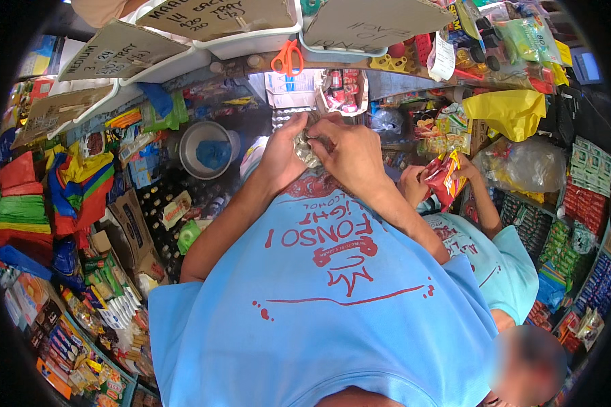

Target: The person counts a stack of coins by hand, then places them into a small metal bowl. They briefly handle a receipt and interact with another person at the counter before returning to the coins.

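Note:
Both my hands meet in front of my chest, over the blue printed shirt. My left hand [285, 147] cups a pile of what look like silver coins [304, 148] in its palm and fingers. The fingers of my right hand [349, 147] are bent over the same pile, with the thumb and index finger touching pieces at its upper edge. Whether a single coin is pinched there cannot be told. Just beyond the hands lies an egg tray [281, 118], partly hidden by them. Behind it stand a white box [291, 90] and an open container of small red cans [342, 90].
At right, another person [481, 254] in a light teal shirt holds a red snack bag [444, 178]. A metal pot [207, 150] with blue plastic inside stands at left. Orange scissors [287, 58] hang by trays with cardboard signs [214, 20]. Packed goods crowd both sides.

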Tool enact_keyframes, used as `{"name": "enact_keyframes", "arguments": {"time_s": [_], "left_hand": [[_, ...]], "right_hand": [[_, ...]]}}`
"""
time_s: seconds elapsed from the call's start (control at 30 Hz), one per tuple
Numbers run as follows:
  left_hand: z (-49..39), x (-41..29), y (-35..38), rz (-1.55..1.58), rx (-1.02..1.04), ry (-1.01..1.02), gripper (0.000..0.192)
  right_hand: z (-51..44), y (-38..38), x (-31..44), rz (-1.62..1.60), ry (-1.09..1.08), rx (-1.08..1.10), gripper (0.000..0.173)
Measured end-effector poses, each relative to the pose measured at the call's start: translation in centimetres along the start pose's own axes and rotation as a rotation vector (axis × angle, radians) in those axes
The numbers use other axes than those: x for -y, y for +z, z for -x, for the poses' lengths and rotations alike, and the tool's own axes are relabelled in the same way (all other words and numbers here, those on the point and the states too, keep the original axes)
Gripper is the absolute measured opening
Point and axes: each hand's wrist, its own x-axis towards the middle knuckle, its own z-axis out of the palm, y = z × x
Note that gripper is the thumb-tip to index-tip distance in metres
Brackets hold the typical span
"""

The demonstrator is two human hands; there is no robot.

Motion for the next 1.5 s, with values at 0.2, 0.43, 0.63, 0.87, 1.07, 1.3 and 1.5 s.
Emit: {"name": "enact_keyframes", "arguments": {"time_s": [0.2, 0.43, 0.63, 0.87, 1.07, 1.3, 1.5], "left_hand": [[0.0, -0.2, 0.0, 0.045, 0.0, -0.019, 0.045], [0.3, -0.6, -0.3, 0.08, 0.0, -0.098, 0.048], [-0.1, -0.9, -2.0, 0.183, 0.122, -0.115, 0.048], [0.4, -1.6, -1.3, 0.279, 0.07, -0.14, 0.042], [0.7, -1.4, 0.1, 0.17, 0.036, -0.102, 0.036], [0.9, -0.9, 0.6, 0.017, -0.025, -0.018, 0.024], [0.7, -0.5, 0.5, 0.031, -0.031, 0.017, 0.021]], "right_hand": [[-0.2, 0.0, 0.5, 0.049, -0.046, 0.013, 0.012], [-0.9, 0.6, 1.3, 0.161, -0.038, 0.052, 0.018], [-0.6, 0.6, 1.6, -0.022, 0.119, 0.013, 0.012], [-0.8, 0.3, -0.7, -0.538, 0.335, -0.02, 0.009], [-0.6, 0.4, -1.7, -0.755, 0.442, -0.106, 0.013], [-0.6, 0.3, -1.9, -0.798, 0.441, -0.069, 0.009], [-0.8, 1.5, -2.1, -0.709, 0.382, -0.085, 0.011]]}}
